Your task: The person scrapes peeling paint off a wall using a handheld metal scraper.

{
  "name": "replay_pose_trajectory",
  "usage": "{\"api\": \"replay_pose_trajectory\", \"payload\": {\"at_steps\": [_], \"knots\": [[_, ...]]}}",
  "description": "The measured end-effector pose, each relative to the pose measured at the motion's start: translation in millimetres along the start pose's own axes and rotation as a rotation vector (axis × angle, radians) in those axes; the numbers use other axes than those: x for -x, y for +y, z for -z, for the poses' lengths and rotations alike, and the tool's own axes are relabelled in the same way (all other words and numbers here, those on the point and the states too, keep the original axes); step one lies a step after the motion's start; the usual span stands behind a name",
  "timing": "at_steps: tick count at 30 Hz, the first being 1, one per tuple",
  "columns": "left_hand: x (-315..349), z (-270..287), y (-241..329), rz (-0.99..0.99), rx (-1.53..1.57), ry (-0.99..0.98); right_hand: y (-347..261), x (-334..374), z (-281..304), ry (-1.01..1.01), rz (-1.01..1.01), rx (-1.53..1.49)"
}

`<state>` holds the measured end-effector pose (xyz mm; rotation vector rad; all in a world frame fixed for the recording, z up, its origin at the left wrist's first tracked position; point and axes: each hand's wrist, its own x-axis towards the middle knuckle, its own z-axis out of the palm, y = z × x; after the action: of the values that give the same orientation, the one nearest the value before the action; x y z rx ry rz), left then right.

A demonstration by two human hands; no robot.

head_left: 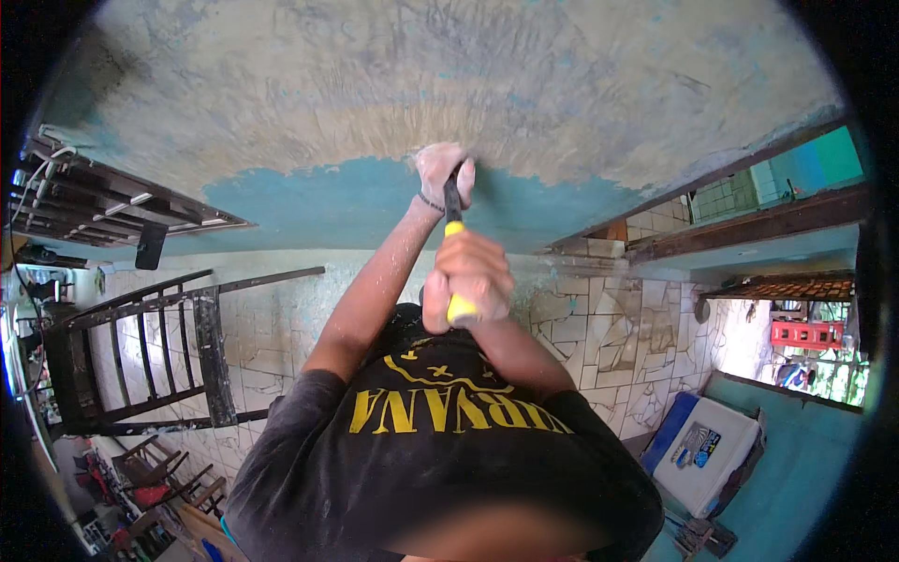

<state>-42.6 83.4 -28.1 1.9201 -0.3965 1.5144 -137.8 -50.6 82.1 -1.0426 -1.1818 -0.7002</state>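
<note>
Facing a wall [562, 84], streaked grey and beige from 11 round to 1 o'clock. Nearer the centre, a band of teal paint [328, 206] with a ragged upper edge. Right hand [471, 279] at centre, somewhat blurred, fingers closed tight round the yellow handle of a long tool [453, 228]. Tool pointing to 12, dark shaft running up into the left hand [438, 171]. Left fingers wrapped about that shaft, thumb on its 3 o'clock side, up at the ragged meeting of teal and grey; working end of the tool hidden. Left hand powdery white, pale flecks down the forearm [379, 276], dark bracelet [431, 202] at the wrist. At 6, black shirt [449, 459] with yellow print. Toward 8 to 9, dark ladder-like frame [217, 356] before pale tiling [613, 342] of irregular pieces, same tiling again toward 4. Between 9 and 10, dark slatted grille [112, 192]. At 4, white-and-blue box [702, 454], tilted in view. Near 3, red crate [803, 334] in bright light.
</note>
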Motion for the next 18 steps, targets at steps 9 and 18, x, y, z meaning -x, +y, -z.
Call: {"api": "replay_pose_trajectory", "payload": {"at_steps": [9,18], "knots": [[-3.0,-7.7,7.4,0.039,0.058,-0.06,-3.3,13.0,7.6,0.059,0.03,-0.001],[33.1,-8.3,6.1,0.339,0.233,-0.567,-13.2,42.0,58.7,0.166,-0.347,0.434]]}}
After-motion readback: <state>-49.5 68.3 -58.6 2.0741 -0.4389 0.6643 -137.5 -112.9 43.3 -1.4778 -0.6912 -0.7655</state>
